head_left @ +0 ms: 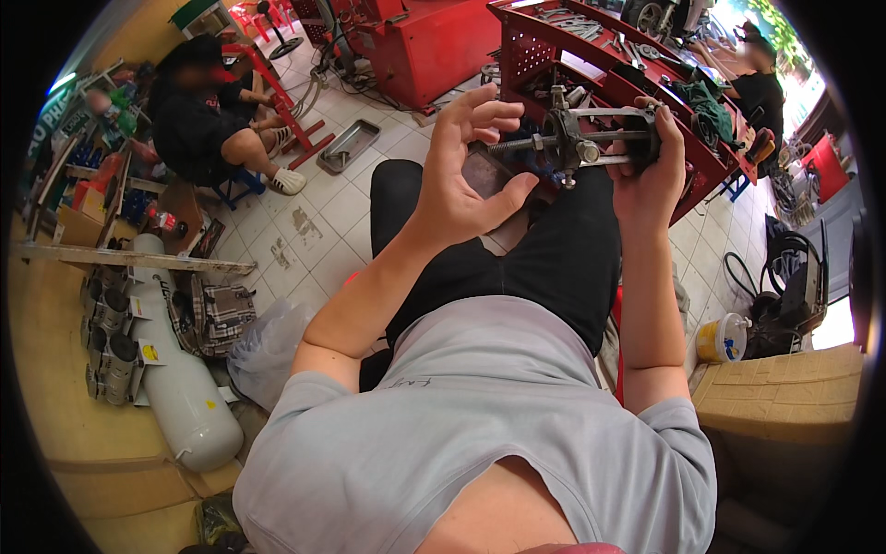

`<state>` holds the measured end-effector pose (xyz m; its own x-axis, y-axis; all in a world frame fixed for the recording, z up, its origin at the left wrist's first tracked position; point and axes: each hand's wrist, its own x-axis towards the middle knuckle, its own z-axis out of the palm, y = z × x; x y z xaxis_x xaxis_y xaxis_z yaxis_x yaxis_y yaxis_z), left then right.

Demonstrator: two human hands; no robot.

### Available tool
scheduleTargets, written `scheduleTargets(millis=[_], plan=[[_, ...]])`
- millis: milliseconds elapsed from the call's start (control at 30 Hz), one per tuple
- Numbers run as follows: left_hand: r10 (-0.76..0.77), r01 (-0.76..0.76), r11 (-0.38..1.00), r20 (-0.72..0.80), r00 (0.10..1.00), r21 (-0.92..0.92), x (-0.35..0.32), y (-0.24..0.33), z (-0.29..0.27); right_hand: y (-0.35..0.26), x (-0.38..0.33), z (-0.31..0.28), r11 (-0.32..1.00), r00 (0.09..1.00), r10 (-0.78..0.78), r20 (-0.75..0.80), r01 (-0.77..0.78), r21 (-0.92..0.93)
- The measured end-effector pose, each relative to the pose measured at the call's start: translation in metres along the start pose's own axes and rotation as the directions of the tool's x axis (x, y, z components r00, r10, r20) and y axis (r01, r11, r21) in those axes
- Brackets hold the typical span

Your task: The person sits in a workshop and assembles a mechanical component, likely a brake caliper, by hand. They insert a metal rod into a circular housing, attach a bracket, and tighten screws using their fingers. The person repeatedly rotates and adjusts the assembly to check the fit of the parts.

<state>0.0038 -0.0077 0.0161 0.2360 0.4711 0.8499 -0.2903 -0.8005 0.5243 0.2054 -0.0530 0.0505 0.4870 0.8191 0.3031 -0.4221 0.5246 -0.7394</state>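
My right hand (653, 175) is wrapped round the far end of a metal puller (574, 138), held sideways above my right thigh. Its threaded rod (517, 144) points left, and its steel legs run right to a dark round part (639, 138) against my palm. What that part is, I cannot make out, as my fingers partly cover it. Beside the rod's tip, my left hand (466, 175) is open, thumb and fingers spread apart, holding nothing. A small gap appears to lie between it and the rod.
Ahead stands a red tool cart (591, 46) with wrenches on top. A metal tray (349, 146) lies on the tiled floor, near a seated person (217, 120). A second person (761, 83) is at the far right. A grey cylinder tank (185, 388) stands at left.
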Motion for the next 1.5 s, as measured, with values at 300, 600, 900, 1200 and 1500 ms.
scheduleTargets(millis=[300,600,900,1200,1500], plan=[[-0.067,0.065,0.997,0.038,0.997,0.050,-0.006,-0.003,-0.003,-0.001,0.000,0.000,1.000,0.999,-0.024,0.021,0.023,0.019],[-0.080,0.055,0.984,0.144,0.986,0.168,-0.007,-0.014,-0.017,-0.001,0.000,0.000,0.999,0.999,-0.037,0.029,0.036,0.014],[-0.100,0.097,0.995,0.102,0.990,0.038,-0.003,0.001,-0.006,-0.001,0.000,0.000,0.999,0.999,-0.034,-0.008,0.034,0.013],[-0.022,0.017,0.997,0.060,0.998,0.074,0.000,-0.001,-0.003,0.001,0.001,-0.003,0.999,0.999,-0.042,0.016,0.042,0.031],[0.018,-0.017,0.999,-0.032,0.999,0.028,0.005,0.002,-0.001,0.002,0.000,-0.002,0.999,0.999,-0.033,0.013,0.033,0.022]])
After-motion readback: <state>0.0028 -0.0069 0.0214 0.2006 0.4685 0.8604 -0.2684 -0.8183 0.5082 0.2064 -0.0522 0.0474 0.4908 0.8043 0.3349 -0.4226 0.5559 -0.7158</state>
